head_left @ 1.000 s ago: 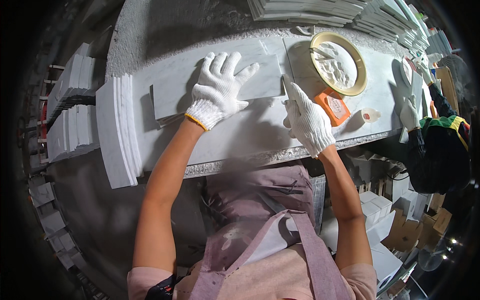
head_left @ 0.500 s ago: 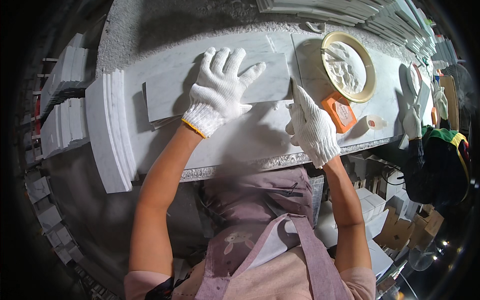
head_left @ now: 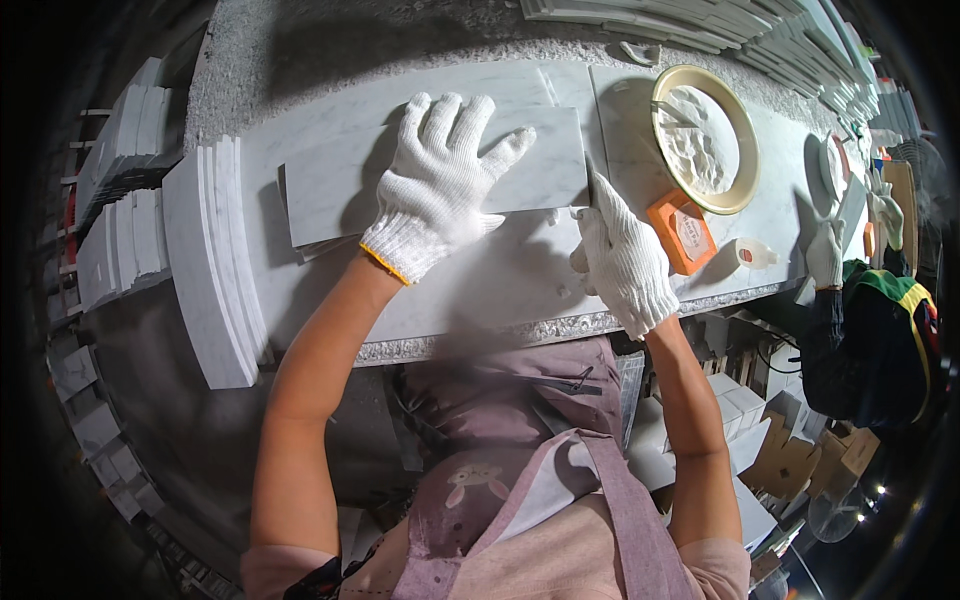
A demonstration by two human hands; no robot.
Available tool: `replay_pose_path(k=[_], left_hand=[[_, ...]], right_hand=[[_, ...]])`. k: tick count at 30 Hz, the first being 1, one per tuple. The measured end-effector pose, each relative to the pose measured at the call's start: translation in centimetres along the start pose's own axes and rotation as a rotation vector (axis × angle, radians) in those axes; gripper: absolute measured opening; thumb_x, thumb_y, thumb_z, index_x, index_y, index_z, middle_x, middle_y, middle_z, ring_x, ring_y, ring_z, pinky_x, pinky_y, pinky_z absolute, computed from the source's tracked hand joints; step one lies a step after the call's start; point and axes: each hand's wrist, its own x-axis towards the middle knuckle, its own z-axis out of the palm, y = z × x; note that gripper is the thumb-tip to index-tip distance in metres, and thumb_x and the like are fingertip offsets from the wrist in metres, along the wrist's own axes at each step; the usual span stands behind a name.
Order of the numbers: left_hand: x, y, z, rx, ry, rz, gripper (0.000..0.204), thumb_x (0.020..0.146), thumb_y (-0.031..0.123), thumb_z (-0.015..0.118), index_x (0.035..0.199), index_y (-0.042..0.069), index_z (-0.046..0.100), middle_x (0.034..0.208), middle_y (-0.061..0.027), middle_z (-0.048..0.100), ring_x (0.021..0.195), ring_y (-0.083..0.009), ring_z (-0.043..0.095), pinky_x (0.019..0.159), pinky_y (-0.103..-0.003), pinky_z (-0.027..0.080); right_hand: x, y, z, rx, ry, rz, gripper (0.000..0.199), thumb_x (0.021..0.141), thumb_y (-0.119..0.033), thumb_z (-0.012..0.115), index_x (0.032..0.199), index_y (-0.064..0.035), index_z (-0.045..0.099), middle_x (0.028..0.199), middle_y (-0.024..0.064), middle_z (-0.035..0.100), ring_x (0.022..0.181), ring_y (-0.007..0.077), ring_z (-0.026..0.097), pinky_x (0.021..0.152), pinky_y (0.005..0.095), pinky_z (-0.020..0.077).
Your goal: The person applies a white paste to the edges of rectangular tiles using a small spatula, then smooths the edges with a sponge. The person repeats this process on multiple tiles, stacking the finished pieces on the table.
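Note:
A pale grey-white stone tile (head_left: 345, 195) lies on the slab-topped bench, its left end resting over another piece. My left hand (head_left: 435, 185), in a white knit glove, presses flat on the tile with fingers spread. At the tile's right edge is my right hand (head_left: 625, 255), gloved the same way. Its index finger stretches along that edge while the other fingers curl in. Something thin and greyish shows by the fingertip, but the glove hides most of it. Small white crumbs (head_left: 563, 291) lie on the slab between the hands.
A cream bowl (head_left: 745, 165) of white powder or paste, an orange box (head_left: 683, 235) and a small clear bottle (head_left: 755, 253) stand to the right. Upright tiles (head_left: 215, 270) lean at the left; more stacks (head_left: 690, 25) line the back. A co-worker's gloved hands (head_left: 826, 255) work at far right.
The view has shifted slightly. My left hand stays flat on the tile, and my right hand remains at its right edge with barely any movement.

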Motion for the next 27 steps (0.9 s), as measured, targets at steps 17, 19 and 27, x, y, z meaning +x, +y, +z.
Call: replay_pose_path(k=[17,19,27], left_hand=[[-0.2,-0.1,0.1,0.001,-0.027,0.0,0.089,0.07,0.053,0.089,0.151,0.029,0.06,0.15,-0.0159,0.052,0.14,-0.0381,0.045,0.122,-0.061,0.028],[-0.2,0.0,0.1,0.006,-0.029,0.005,0.089,0.071,0.053,0.089,0.151,0.029,0.059,0.151,-0.0161,0.052,0.141,-0.0384,0.045,0.122,-0.061,0.027],[0.1,0.6,-1.7,0.057,-0.043,0.044,0.082,0.076,0.043,0.087,0.151,0.027,0.058,0.148,-0.0138,0.056,0.137,-0.0345,0.052,0.121,-0.053,0.035]], right_hand=[[-1.9,0.8,2.1,0.358,-0.172,0.255,0.036,0.109,-0.011,0.047,0.145,-0.0084,0.05,0.092,0.0152,0.074,0.065,0.0197,0.073,0.053,0.0326,0.0565],[-3.3,1.4,1.0,0.394,-0.09,0.205,0.05,0.109,-0.009,0.045,0.159,-0.0126,0.042,0.093,0.0145,0.075,0.068,0.0191,0.075,0.054,0.0308,0.0576],[-9.3,5.5,-1.4,0.777,-0.072,0.301,0.045,0.111,-0.026,0.057,0.148,0.0003,0.054,0.104,0.0153,0.077,0.081,0.0191,0.077,0.062,0.0301,0.0631]])
